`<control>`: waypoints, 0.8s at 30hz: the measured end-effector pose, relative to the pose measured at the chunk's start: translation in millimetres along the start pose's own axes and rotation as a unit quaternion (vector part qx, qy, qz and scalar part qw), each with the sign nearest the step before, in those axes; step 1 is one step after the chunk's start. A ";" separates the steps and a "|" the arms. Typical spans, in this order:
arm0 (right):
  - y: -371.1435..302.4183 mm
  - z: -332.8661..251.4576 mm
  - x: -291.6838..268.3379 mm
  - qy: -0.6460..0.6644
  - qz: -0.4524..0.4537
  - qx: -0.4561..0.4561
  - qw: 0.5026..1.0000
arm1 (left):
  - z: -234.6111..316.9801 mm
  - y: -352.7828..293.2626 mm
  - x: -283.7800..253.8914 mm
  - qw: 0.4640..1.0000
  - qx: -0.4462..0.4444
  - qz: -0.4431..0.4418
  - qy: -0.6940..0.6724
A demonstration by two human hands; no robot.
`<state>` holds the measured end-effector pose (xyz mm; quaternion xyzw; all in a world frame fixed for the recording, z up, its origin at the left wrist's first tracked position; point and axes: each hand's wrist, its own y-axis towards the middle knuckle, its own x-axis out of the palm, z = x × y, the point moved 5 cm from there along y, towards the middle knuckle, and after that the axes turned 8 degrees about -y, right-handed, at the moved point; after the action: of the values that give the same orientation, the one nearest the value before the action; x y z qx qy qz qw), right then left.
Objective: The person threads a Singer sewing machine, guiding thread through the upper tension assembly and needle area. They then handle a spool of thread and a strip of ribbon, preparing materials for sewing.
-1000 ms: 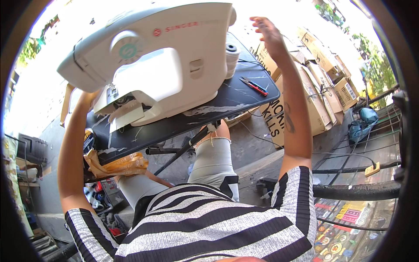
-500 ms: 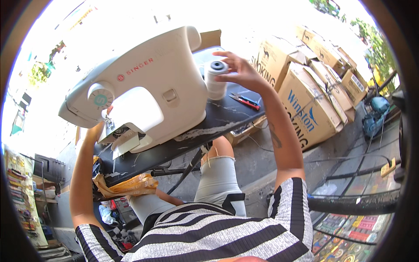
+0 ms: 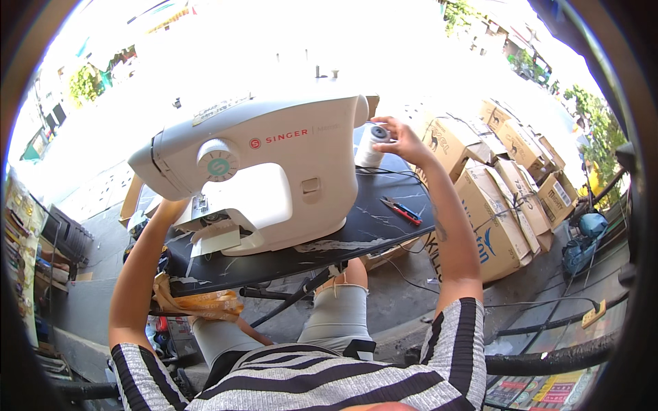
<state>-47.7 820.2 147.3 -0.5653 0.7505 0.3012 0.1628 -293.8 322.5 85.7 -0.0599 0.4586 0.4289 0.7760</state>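
A white sewing machine [image 3: 274, 147] with a round dial stands on a black marbled table. To its right is an upright white cone of thread [image 3: 371, 152]. The fingers of my right hand [image 3: 406, 142] are around the dark top of this cone. My left hand [image 3: 174, 207] reaches in at the left, under the machine's head beside the needle area. Its fingers are hidden behind the head and the presser foot [image 3: 199, 204]. A pair of small snips [image 3: 401, 210] with red and blue handles lies on the table, nearer to me than the cone.
The black table [image 3: 301, 259] has its near edge above my knees. An orange-yellow plastic bag [image 3: 199, 303] hangs at its left corner. Cardboard boxes [image 3: 490, 219] are stacked at the right, and a black cable lies behind the snips.
The view has tilted up, so the machine sits lower and farther right in the picture. My right fingers have drawn in on the cone's top. My left fingertips, visible before, are now hidden.
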 end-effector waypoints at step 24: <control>8.7 -129.4 23.1 -0.009 0.045 -0.017 0.999 | -40.6 26.6 -13.6 0.973 -0.083 -0.025 -0.213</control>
<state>-50.6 722.1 235.1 -0.5309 0.7685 0.3260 0.1461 -342.7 311.0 80.8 -0.0430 0.2443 0.4488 0.8585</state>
